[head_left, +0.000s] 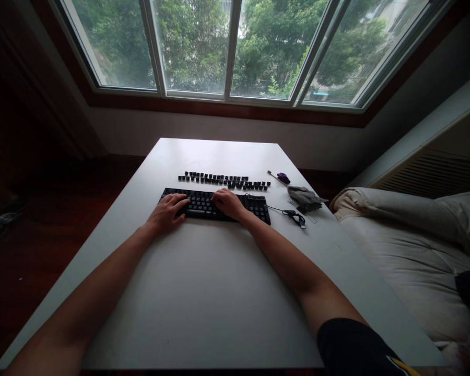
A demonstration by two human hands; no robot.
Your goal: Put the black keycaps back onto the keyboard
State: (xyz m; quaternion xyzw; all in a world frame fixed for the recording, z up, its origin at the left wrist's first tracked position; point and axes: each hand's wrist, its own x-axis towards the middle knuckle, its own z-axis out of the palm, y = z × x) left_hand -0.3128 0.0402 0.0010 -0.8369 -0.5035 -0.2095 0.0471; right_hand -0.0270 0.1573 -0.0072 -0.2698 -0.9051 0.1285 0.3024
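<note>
So the keyboard (199, 204) is plain black, long and slim, keys mostly black too, with a few pale marks near its top right corner. It's sitting across the white table (203, 292), right under the person's hands. Left hand (167, 210) is loosely spread over the left end, thumb off to the side; right hand (227, 202) is bunched up near the middle, and can't tell if it's pinching anything.

Count-wise: one keyboard, one cable (293, 214) bundled to its right, one brush (274, 176), one purple lump (283, 177), one grey cloth (305, 198). Loose keycaps (230, 185) are lined up in rough rows just behind the keyboard, dozens, too tiny to count exactly.
</note>
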